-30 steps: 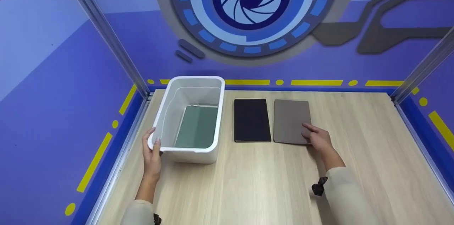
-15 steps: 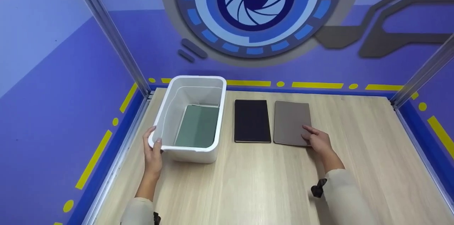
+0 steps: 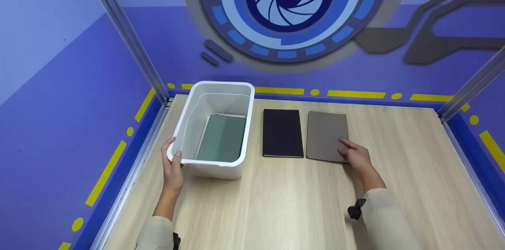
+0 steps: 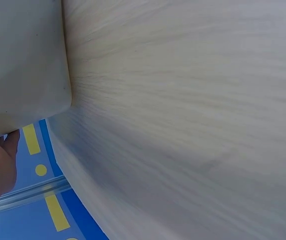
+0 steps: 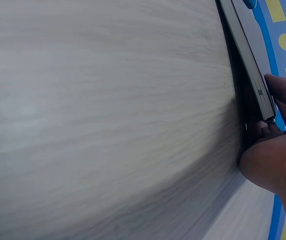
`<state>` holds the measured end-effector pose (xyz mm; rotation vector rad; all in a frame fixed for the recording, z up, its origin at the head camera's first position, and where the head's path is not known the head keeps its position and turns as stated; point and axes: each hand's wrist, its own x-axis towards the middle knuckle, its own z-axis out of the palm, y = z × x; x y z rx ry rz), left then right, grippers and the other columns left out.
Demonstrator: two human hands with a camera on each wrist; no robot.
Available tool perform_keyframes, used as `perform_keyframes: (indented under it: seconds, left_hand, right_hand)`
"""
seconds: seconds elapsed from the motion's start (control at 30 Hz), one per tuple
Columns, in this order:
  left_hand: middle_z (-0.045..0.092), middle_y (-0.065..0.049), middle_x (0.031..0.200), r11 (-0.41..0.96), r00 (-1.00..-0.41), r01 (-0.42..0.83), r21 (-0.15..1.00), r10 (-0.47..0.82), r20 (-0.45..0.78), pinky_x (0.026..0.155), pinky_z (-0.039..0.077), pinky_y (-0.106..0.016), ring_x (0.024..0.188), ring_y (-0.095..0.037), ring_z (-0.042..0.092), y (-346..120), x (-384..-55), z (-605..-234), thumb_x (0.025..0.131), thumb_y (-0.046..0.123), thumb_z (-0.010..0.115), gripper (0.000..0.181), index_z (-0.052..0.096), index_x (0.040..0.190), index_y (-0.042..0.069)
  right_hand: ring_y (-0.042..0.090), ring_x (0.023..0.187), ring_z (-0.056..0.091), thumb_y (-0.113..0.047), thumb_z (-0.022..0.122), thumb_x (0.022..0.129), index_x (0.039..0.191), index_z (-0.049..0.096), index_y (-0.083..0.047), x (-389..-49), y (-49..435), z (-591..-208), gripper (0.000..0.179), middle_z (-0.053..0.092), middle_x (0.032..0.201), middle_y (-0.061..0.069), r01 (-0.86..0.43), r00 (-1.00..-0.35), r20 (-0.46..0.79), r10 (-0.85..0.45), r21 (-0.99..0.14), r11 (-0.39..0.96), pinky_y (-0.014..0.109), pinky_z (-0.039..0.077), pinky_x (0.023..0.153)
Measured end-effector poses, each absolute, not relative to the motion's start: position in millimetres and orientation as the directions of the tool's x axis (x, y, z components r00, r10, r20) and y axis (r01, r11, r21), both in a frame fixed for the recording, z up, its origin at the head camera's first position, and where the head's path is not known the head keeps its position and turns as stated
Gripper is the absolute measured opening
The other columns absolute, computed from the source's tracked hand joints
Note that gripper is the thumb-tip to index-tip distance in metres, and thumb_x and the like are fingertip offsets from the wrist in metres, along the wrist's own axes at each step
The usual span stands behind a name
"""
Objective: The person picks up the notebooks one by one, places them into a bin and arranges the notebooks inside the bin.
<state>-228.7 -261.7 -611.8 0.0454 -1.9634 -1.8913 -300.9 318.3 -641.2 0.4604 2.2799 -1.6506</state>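
Note:
At the near left corner of a white plastic bin [image 3: 221, 171], my left hand [image 3: 172, 171] grips the rim, thumb on the front side. Inside the bin a green notebook [image 3: 223, 137] lies flat on the bottom. My right hand [image 3: 357, 159] holds a grey-brown notebook [image 3: 325, 133] by its near right corner, with fingers on the cover and others underneath. In the right wrist view the notebook's page edge [image 5: 250, 65] tilts up, with a dark gap between it and the table. A black notebook [image 3: 283, 133] lies between the bin and the grey-brown one.
The pale wood table [image 3: 276, 202] is bordered by a blue back wall [image 3: 221, 72] and side walls with yellow markings. Metal posts [image 3: 136, 45] rise at the back corners. The bin stands near the left back corner.
The head view has shifted slightly. Both hands keep their holds, and the bin and notebooks stay in the same places on the table.

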Motion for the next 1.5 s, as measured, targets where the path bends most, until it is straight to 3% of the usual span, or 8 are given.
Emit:
perform_keyframes:
  seconds: [0.4,0.8,1.07,1.3,1.5]
  left_hand:
    - [0.045,-0.012,0.152,0.087,-0.919,0.251,0.964,-0.290,0.265,0.102,0.050,-0.028,0.133,-0.029,0.054,-260,-227,-613,0.113,0.018,0.035,0.049,0.029,0.160,0.010]
    - [0.047,-0.013,0.150,0.103,-0.920,0.243,0.964,-0.290,0.263,0.098,0.053,-0.029,0.130,-0.030,0.056,-261,-227,-612,0.113,0.020,0.033,0.049,0.029,0.161,0.011]
    - [0.048,-0.016,0.146,0.070,-0.916,0.276,0.959,-0.281,0.285,0.099,0.050,-0.030,0.126,-0.028,0.056,-261,-230,-612,0.112,0.016,0.034,0.049,0.030,0.160,0.006]
    - [0.048,-0.009,0.143,0.029,-0.936,0.193,0.981,-0.294,0.193,0.091,0.054,-0.026,0.124,-0.029,0.058,-265,-229,-606,0.108,0.012,0.040,0.050,0.035,0.158,0.012]
    - [0.051,-0.005,0.138,0.025,-0.938,0.145,0.989,-0.316,0.146,0.085,0.056,-0.024,0.115,-0.026,0.063,-267,-229,-598,0.104,0.005,0.042,0.051,0.041,0.155,0.010]
  right_hand:
    - [0.036,0.168,0.012,-0.020,0.054,0.109,0.165,0.040,-0.014,-301,320,-641,0.058,0.020,0.179,0.013,0.425,-0.904,-0.417,0.097,-0.850,0.312,0.052,0.020,0.134]
    - [0.035,0.168,0.013,-0.019,0.054,0.108,0.164,0.041,-0.013,-301,319,-640,0.058,0.022,0.178,0.012,0.422,-0.905,-0.412,0.100,-0.854,0.305,0.051,0.021,0.134]
    - [0.036,0.169,0.008,-0.018,0.054,0.108,0.165,0.040,-0.012,-302,319,-640,0.058,0.018,0.179,0.014,0.419,-0.907,-0.408,0.099,-0.863,0.282,0.050,0.016,0.135]
    - [0.036,0.168,0.009,-0.019,0.054,0.109,0.165,0.041,-0.012,-303,319,-639,0.058,0.020,0.179,0.014,0.414,-0.910,-0.402,0.103,-0.863,0.291,0.051,0.015,0.135]
    - [0.036,0.169,0.008,-0.022,0.055,0.109,0.165,0.041,-0.014,-302,320,-640,0.058,0.019,0.179,0.014,0.418,-0.908,-0.408,0.096,-0.860,0.293,0.051,0.013,0.136]
